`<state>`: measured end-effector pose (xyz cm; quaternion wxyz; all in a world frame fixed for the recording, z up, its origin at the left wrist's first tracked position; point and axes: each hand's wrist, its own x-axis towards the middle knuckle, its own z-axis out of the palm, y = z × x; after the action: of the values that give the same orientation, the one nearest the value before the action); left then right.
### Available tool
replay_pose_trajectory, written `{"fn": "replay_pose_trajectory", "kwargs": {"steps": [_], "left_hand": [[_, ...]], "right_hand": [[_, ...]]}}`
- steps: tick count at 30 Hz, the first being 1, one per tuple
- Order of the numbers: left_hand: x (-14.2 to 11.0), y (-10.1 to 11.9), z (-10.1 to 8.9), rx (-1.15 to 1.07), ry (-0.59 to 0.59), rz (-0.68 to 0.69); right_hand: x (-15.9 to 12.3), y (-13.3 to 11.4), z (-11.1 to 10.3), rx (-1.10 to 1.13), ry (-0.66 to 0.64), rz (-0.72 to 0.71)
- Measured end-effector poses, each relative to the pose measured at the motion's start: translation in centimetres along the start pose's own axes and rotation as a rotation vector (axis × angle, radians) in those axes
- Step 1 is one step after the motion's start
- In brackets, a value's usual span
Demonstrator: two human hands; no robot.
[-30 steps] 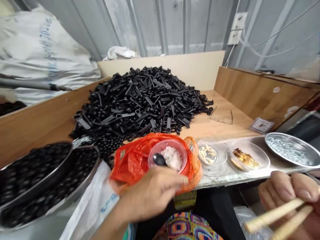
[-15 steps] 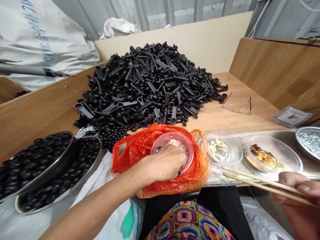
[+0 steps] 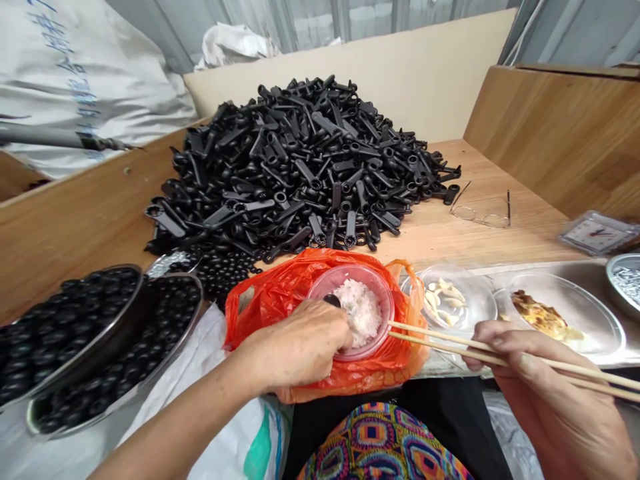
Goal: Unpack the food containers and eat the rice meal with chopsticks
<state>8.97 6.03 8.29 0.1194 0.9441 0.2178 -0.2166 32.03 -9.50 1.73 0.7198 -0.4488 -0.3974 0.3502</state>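
Observation:
My left hand [image 3: 307,340] is closed over the near-left side of a pink plastic bowl [image 3: 320,283], its fingertips hidden. A small dark rounded piece [image 3: 331,300] shows just beyond its knuckles; whether the hand grips it I cannot tell. White rice [image 3: 363,310] lies in the bowl, which sits inside an opened red plastic bag [image 3: 270,300]. My right hand [image 3: 545,380] holds a pair of wooden chopsticks [image 3: 440,340], their tips at the bowl's right rim. Beside it are a clear dish [image 3: 483,307] with pale food pieces [image 3: 443,300] and another clear dish [image 3: 607,327] with browned food [image 3: 543,317].
A big heap of black plastic handle-shaped parts [image 3: 300,167] covers the table's middle. Pans of black balls [image 3: 75,327] stand at the left. Eyeglasses [image 3: 480,217], a small clock [image 3: 597,232] and a bowl of metal pieces [image 3: 627,283] lie to the right.
My left hand has drawn back left and toward me, uncovering the rice. My right hand has moved left, bringing the chopstick tips to the bowl's rim. The view has shifted slightly.

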Motion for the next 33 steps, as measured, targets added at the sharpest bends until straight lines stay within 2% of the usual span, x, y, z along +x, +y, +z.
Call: {"fn": "replay_pose_trajectory", "kwargs": {"steps": [3, 9, 13, 15, 18, 21, 23, 27, 29, 31, 33], "left_hand": [[-0.7, -0.6, 0.1, 0.002, 0.001, 0.009], [-2.2, -0.8, 0.2, -0.107, -0.029, -0.018], [-2.5, -1.0, 0.9, -0.166, 0.036, -0.004], [-2.3, -1.5, 1.2, -0.251, 0.141, 0.064], [-1.7, -2.7, 1.2, -0.36, 0.455, 0.138], [-1.0, -3.9, 1.0, -0.294, 0.761, 0.115], [-0.6, -4.6, 1.1, -0.239, 0.88, 0.069], [-0.2, -5.1, 1.7, -0.194, 1.058, -0.038], [0.0, -4.9, 2.0, -0.071, 1.135, -0.116], [0.2, -4.6, 2.1, 0.104, 1.115, -0.259], [0.5, -4.1, 1.8, 0.239, 1.016, -0.403]], "right_hand": [[0.2, 0.8, 0.4, -0.051, -0.119, -0.031], [0.7, 1.3, 1.8, -0.417, -0.228, -0.135], [1.4, 1.0, 3.3, -0.519, -0.311, -0.248], [1.6, 1.0, 3.5, -0.551, -0.347, -0.257], [1.6, 1.2, 3.3, -0.589, -0.377, -0.238], [1.7, 1.3, 2.7, -0.62, -0.409, -0.263], [1.9, 1.2, 2.4, -0.628, -0.404, -0.28], [2.2, 0.4, 2.3, -0.64, -0.368, -0.294], [2.5, 0.0, 2.8, -0.63, -0.365, -0.32], [3.0, -0.4, 3.7, -0.617, -0.381, -0.332], [3.7, -0.6, 4.7, -0.598, -0.407, -0.299]]}}
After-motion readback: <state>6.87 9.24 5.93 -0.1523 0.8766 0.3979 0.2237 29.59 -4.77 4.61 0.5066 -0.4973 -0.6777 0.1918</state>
